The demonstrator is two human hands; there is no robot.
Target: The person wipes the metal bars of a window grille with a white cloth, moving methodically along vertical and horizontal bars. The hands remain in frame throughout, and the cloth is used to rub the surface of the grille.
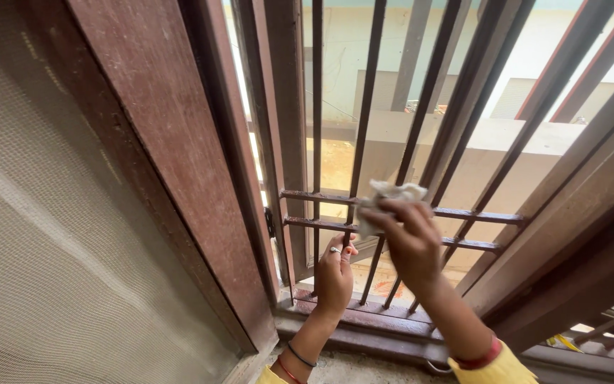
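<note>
At window grille (pixel 392 128): right hand (pixel 410 242) closed on crumpled white cloth (pixel 385 195), pressed to upper crossbar (pixel 307 197). Left hand (pixel 335 274) wrapped around vertical bar (pixel 349 238). Wiping apparently midway; dusty wooden frame (pixel 158 142) and sill (pixel 371 323) judged untouched.

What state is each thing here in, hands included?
Cloth: crumpled, pressed on the grille.
Right hand: shut on the cloth.
Left hand: gripping a bar, ring on.
Grille: fixed, brown, dusty.
Mesh shutter: swung open inward.
</note>
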